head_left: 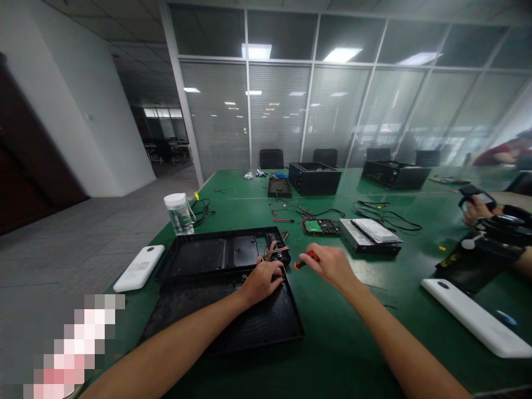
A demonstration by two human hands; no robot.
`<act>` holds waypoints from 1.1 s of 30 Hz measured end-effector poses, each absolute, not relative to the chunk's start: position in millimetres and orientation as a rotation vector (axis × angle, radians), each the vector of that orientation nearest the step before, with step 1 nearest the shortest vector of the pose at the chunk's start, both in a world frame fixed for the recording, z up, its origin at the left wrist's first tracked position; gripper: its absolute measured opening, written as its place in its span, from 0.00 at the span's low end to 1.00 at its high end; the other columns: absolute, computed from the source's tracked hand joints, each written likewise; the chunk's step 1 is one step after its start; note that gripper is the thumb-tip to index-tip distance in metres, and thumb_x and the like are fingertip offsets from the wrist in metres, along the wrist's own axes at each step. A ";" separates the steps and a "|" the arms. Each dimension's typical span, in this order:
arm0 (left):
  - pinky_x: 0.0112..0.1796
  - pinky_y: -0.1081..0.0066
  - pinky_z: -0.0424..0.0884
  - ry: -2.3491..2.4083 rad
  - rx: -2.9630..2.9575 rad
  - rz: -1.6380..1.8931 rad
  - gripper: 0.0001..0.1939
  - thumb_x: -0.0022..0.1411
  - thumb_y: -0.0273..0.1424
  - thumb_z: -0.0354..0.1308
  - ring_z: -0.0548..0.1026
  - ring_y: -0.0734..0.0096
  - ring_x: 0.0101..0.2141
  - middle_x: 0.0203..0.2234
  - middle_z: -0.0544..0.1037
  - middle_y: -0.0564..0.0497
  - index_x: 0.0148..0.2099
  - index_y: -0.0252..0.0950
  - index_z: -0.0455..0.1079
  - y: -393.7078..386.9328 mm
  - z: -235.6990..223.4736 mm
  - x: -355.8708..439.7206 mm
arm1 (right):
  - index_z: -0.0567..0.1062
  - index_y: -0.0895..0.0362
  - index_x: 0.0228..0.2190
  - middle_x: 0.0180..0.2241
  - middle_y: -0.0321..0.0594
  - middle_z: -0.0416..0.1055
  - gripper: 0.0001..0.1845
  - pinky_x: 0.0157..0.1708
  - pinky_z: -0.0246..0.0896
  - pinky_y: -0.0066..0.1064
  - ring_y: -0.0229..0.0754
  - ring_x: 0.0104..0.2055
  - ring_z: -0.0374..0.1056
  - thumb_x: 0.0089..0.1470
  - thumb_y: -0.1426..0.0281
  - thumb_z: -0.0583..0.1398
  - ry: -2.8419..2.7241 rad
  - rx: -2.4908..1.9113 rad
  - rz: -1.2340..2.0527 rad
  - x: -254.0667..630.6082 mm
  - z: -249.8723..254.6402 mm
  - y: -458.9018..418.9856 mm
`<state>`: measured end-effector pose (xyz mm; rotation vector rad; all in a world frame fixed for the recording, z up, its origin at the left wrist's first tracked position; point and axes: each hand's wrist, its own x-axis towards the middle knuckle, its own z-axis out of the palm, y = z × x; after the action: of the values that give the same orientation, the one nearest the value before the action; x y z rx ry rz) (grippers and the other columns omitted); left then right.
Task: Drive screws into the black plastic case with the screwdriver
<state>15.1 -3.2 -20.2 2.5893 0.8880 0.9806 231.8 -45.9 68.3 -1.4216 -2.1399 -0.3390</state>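
Observation:
My right hand is closed around a screwdriver with a red-orange and black handle, which points left toward the black case. My left hand lies over the near right part of the case, its fingers curled together by the inner edge; what they pinch is hidden. The opened case has a rear shell and a flat front panel side by side. Striped multicoloured wires bunch at the rear shell's right end, just beyond my left fingers.
Beyond my hands lie a green circuit board, a silver-and-black drive unit and loose black cables. A water bottle and white power bank stand left. Another white device and a co-worker's hand are right.

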 end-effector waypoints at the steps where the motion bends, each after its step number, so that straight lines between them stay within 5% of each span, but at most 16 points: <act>1: 0.45 0.65 0.64 0.892 2.584 0.978 0.20 0.55 0.26 0.58 0.71 0.65 0.40 0.37 0.75 0.50 0.50 0.36 0.60 -3.1 -20.4 15.1 | 0.71 0.57 0.27 0.22 0.40 0.71 0.23 0.26 0.50 0.27 0.39 0.25 0.67 0.57 0.54 0.48 -2.218 -1.489 -0.380 226.3 81.9 -49.1; 6: 0.45 0.64 0.64 0.886 2.562 0.946 0.19 0.55 0.26 0.58 0.71 0.64 0.40 0.35 0.75 0.51 0.49 0.36 0.60 -2.5 -20.6 15.3 | 0.70 0.55 0.40 0.31 0.42 0.74 0.17 0.28 0.51 0.28 0.42 0.31 0.69 0.57 0.61 0.47 -2.494 -1.689 -0.188 195.5 136.8 -56.8; 12: 0.45 0.65 0.64 0.893 2.593 0.961 0.17 0.54 0.26 0.58 0.70 0.65 0.41 0.38 0.74 0.50 0.47 0.37 0.62 -1.8 -20.6 14.5 | 0.71 0.60 0.36 0.35 0.53 0.73 0.27 0.33 0.55 0.35 0.53 0.38 0.69 0.57 0.53 0.43 -2.307 -2.034 -0.153 179.5 142.6 -43.4; 16: 0.44 0.66 0.64 0.883 2.638 0.945 0.13 0.55 0.26 0.58 0.70 0.66 0.40 0.39 0.73 0.50 0.44 0.36 0.63 -0.5 -20.2 14.7 | 0.65 0.57 0.46 0.36 0.47 0.74 0.22 0.33 0.56 0.32 0.47 0.37 0.70 0.57 0.58 0.47 -2.466 -1.811 0.062 183.2 140.7 -40.2; 21: 0.45 0.65 0.65 0.884 2.633 0.945 0.16 0.55 0.27 0.57 0.70 0.65 0.40 0.36 0.74 0.50 0.47 0.36 0.62 0.0 -20.9 15.4 | 0.73 0.59 0.33 0.35 0.52 0.73 0.29 0.35 0.56 0.35 0.51 0.39 0.69 0.57 0.51 0.43 -2.341 -2.013 -0.136 180.4 142.1 -39.4; 25: 0.45 0.65 0.65 0.897 2.607 0.945 0.18 0.55 0.27 0.58 0.70 0.65 0.40 0.36 0.74 0.50 0.49 0.37 0.61 -0.9 -20.2 15.1 | 0.70 0.58 0.41 0.35 0.48 0.74 0.23 0.33 0.56 0.33 0.47 0.36 0.70 0.57 0.56 0.45 -2.423 -1.888 -0.039 175.5 142.0 -40.6; 30: 0.44 0.65 0.65 0.874 2.619 0.945 0.18 0.55 0.26 0.57 0.70 0.65 0.40 0.35 0.74 0.50 0.49 0.36 0.61 -1.1 -21.0 15.4 | 0.73 0.60 0.31 0.34 0.53 0.73 0.31 0.34 0.57 0.38 0.53 0.38 0.70 0.58 0.52 0.40 -2.318 -2.007 -0.209 172.4 140.9 -44.6; 33: 0.45 0.64 0.65 0.890 2.602 0.960 0.19 0.55 0.26 0.58 0.71 0.64 0.40 0.35 0.74 0.50 0.49 0.37 0.60 -0.8 -22.6 15.7 | 0.71 0.60 0.39 0.33 0.51 0.74 0.26 0.33 0.58 0.37 0.51 0.36 0.71 0.58 0.55 0.43 -2.326 -1.970 -0.185 171.5 140.5 -45.3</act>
<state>15.7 -0.8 -22.6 2.6016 0.8899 0.9600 171.5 -45.3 140.5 -1.9697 -2.3265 -0.1850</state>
